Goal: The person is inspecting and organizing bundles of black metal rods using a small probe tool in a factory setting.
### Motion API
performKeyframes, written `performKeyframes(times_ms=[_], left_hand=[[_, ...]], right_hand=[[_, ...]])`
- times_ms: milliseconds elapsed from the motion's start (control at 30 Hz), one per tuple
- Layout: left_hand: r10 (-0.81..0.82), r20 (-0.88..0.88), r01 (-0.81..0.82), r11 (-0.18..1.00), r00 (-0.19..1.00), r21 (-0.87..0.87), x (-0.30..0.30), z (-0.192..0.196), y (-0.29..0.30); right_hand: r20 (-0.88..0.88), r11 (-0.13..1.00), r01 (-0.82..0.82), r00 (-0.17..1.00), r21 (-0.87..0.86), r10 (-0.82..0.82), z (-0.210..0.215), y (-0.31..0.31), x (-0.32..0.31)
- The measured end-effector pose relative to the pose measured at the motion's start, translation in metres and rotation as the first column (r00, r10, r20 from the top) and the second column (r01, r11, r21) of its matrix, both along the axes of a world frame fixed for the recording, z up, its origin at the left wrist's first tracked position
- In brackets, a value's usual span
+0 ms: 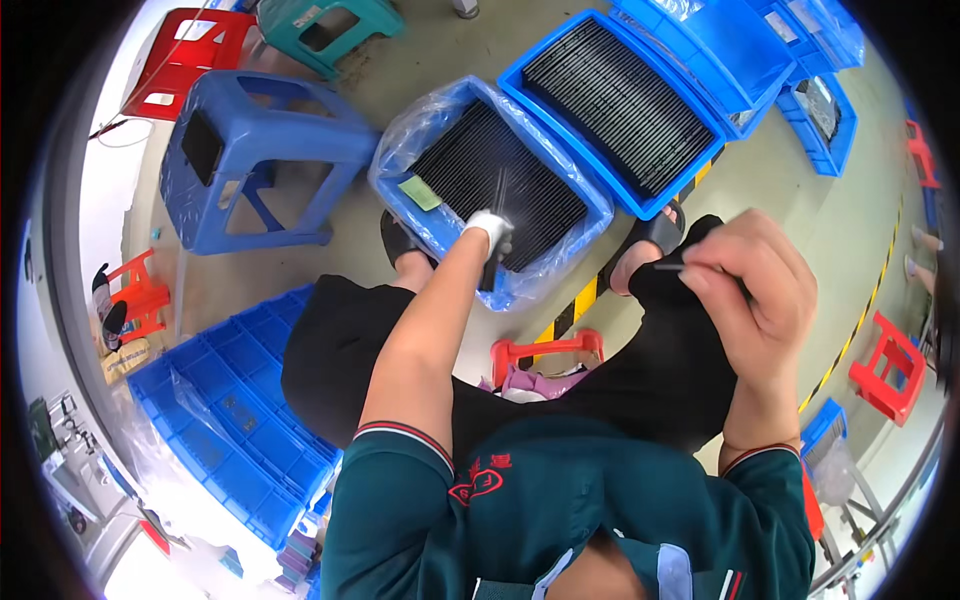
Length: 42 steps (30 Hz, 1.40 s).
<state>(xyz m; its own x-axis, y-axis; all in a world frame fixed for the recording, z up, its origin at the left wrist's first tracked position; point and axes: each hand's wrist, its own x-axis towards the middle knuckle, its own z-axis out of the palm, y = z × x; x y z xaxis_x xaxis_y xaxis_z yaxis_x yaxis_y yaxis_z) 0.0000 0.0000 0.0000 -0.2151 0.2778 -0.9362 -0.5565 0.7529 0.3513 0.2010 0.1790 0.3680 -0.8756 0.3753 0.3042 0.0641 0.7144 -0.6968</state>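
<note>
My left hand (488,226), in a white glove, is over a blue bin (598,215) lined with clear plastic. Rows of thin black strips (470,150) fill this bin. Its fingers are closed around a slim dark strip (490,272), partly blurred, that shows below the hand. My right hand (765,290) is bare and raised above my right knee. Thumb and forefinger pinch a short, thin, greyish stick-like piece (668,266), whose kind I cannot make out. A pale green card (420,193) lies on the strips at the bin's left side.
Beyond it, another blue bin (512,78) holds more dark strips. A blue stool (270,125) stands at the left, with blue crates (235,420) below it. A small red stool (510,352) is between my legs. More blue bins (735,55) stand at the far right.
</note>
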Motion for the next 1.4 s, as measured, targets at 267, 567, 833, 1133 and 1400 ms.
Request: performKeyframes(times_ms=[267, 567, 833, 1133, 1400], left_hand=[[-0.603, -0.276, 0.383, 0.734, 0.749, -0.561, -0.034, -0.054, 0.043], [-0.771, -0.487, 0.400, 0.632, 0.410, -0.664, -0.030, -0.030, 0.077], [-0.685, -0.715, 0.337, 0.712, 0.143, -0.616, -0.011, -0.048, 0.063], [-0.623, -0.761, 0.196, 0.781, 0.182, -0.592, -0.026, -0.054, 0.031], [-0.605, -0.770, 0.198, 0.795, 0.200, -0.573, -0.018, -0.049, 0.035]], right_hand=[[0.049, 1.000, 0.007, 0.999, 0.002, -0.007, -0.009, 0.014, -0.007], [0.082, 0.999, -0.045, 0.996, -0.017, 0.047, -0.015, 0.023, -0.014], [0.089, 0.998, -0.063, 0.994, -0.008, 0.064, -0.018, 0.027, -0.014], [0.095, 0.998, -0.066, 0.993, 0.005, 0.065, -0.018, 0.023, -0.014], [0.104, 0.997, -0.075, 0.992, 0.009, 0.074, -0.018, 0.017, -0.019]])
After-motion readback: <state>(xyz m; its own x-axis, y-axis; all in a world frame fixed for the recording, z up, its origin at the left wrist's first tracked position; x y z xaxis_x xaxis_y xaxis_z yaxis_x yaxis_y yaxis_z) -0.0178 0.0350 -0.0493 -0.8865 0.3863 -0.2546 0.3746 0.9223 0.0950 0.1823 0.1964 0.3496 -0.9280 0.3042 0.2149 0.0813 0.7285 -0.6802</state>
